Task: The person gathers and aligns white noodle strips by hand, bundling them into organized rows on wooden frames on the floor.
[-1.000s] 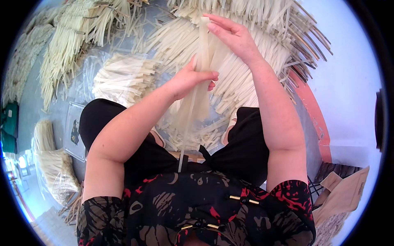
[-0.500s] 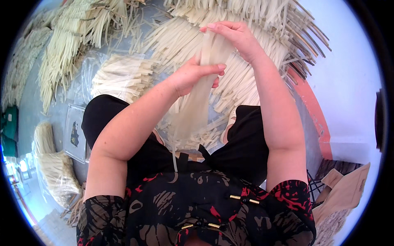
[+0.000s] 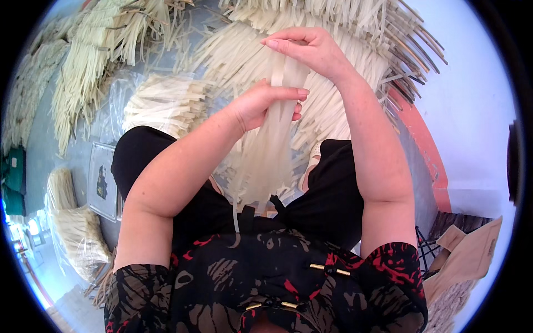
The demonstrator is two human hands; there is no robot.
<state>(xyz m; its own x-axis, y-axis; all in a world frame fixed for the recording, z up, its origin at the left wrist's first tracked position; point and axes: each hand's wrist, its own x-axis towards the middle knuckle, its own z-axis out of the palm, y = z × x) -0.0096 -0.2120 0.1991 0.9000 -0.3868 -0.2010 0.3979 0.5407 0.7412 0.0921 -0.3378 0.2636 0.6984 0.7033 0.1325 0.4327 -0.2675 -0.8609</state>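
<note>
Several long, flat strips [image 3: 271, 147] look pale, translucent.

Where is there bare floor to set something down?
To your left: grey floor between the green object, spread pale strips and framed clear panel. Ahead is crowded with strips on sticks; loose pieces lie between your feet, beneath the held strips.
</note>
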